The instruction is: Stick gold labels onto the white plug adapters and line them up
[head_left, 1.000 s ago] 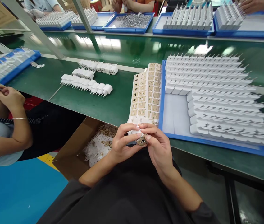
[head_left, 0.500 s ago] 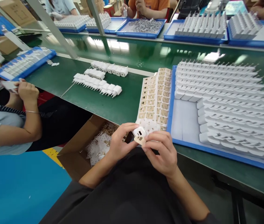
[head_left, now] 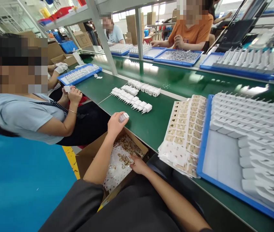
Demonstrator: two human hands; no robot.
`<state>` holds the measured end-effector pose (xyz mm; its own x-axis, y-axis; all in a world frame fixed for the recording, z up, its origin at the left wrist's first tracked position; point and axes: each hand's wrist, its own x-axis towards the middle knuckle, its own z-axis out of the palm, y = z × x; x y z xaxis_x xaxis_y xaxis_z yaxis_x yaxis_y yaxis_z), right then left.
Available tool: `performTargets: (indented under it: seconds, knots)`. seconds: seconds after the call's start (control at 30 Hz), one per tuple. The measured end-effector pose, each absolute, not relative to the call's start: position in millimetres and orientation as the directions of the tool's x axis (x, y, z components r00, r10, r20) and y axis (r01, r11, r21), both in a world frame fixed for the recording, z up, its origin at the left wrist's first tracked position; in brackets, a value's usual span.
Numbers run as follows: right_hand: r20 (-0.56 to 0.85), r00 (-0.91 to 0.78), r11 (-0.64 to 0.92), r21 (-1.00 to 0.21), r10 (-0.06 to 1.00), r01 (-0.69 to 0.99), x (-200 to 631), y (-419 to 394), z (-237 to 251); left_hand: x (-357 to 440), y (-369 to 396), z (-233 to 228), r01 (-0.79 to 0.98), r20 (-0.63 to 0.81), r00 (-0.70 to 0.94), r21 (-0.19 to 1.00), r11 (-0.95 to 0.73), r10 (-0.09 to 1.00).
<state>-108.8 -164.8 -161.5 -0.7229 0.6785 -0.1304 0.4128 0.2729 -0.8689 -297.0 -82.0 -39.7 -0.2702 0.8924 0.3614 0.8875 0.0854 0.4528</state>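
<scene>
Left hand (head_left: 114,124) raised, gripping charger (head_left: 123,117)

Green workbench (head_left: 151,129) — loaded with parts

On it lie rows of white chargers (head_left: 134,95), a stack of label sheets (head_left: 185,132) and a blue tray (head_left: 206,135) — side by side.

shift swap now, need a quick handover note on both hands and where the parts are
Left hand: holds a white charger over the belt edge, near the charger rows.
Right hand: empty as far as visible, over the cardboard box of sticker scraps.
Sticker sheets lie beside the blue tray.
Done: two charger rows on the belt.
Left: the tray remains mostly full of chargers.
</scene>
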Motion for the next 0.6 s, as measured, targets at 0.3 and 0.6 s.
performTargets:
  seconds: [0.3, 0.6]
  knots:
    - [-0.052, -0.821, 0.364, -0.879, 0.569, 0.308, -52.9, -186.0, -83.6, -309.4, -29.8, -38.2, 0.941, 0.296, -0.188, 0.327, 0.085, 0.937]
    - [0.44, -0.329, 0.534, -0.506, 0.835, 0.677, 39.1, -178.2, -14.7, -189.9, -82.2, -48.9, 0.784, 0.33, 0.262, 0.475, -0.4, 0.907]
